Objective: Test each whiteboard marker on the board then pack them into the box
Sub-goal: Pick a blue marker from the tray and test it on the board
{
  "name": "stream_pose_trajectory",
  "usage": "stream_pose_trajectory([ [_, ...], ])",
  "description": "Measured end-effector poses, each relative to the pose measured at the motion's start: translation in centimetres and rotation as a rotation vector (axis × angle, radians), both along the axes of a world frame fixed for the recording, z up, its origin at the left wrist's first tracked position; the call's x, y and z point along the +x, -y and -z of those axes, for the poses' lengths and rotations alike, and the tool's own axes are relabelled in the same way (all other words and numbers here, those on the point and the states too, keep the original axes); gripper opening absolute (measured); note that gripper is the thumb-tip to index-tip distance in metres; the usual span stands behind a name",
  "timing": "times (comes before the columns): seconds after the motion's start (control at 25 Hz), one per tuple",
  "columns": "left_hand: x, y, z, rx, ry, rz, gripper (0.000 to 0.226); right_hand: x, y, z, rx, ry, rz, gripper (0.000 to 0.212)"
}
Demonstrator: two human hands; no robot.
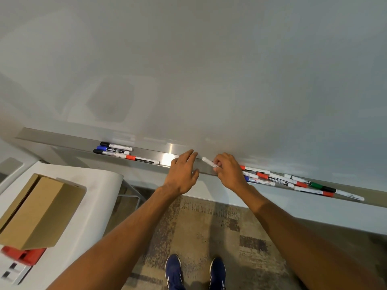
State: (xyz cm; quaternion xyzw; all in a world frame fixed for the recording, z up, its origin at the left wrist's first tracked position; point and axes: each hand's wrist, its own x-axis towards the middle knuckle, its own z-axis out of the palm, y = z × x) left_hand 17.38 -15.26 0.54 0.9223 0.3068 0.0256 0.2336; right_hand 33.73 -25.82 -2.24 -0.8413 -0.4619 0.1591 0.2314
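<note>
A white marker (208,162) is pinched in my right hand (228,172), its white end pointing left just above the metal tray (62,141) under the whiteboard (209,70). My left hand (183,172) hovers beside it with fingers relaxed and spread, holding nothing. Several markers (117,150) with black, blue and red caps lie on the tray's left part. A loose pile of markers (293,182) with red, green, black and blue caps lies on the tray to the right of my right hand. A brown cardboard box (39,210) sits on a white table at the lower left.
The white table (88,206) stands left of me, with a red object (23,255) under the box's near corner. Patterned carpet (209,231) and my two blue shoes (194,273) are below. The board's surface shows no marks.
</note>
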Motion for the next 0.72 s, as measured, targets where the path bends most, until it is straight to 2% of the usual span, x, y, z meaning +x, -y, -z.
stream_pose_trajectory([
  [0.08, 0.3, -0.1, -0.7, -0.022, 0.037, 0.009, 0.061, 0.0, -0.1, -1.4, 0.111, -0.146, 0.086, 0.012],
  [0.28, 0.5, -0.4, -2.7, -0.119, 0.098, -0.018, 0.052, -0.7, 0.0, -5.4, 0.296, -0.497, 0.241, 0.021],
  [0.36, 0.4, -0.5, -3.4, -0.151, 0.117, -0.029, 0.043, -1.2, 0.1, -6.6, 0.381, -0.627, 0.266, 0.022],
  [0.52, 0.0, -1.6, -4.8, -0.209, 0.2, -0.118, 0.022, -1.6, 0.1, -9.0, 0.43, -0.827, 0.235, 0.025],
  [0.6, -0.8, -2.4, -5.9, -0.381, 0.331, -0.212, 0.018, -1.2, 0.3, -10.2, 0.367, -0.833, 0.171, 0.023],
  [0.72, -2.1, -3.1, -7.6, -0.709, 0.53, -0.384, 0.013, -0.9, -0.1, -11.7, 0.206, -0.722, 0.026, 0.021],
])
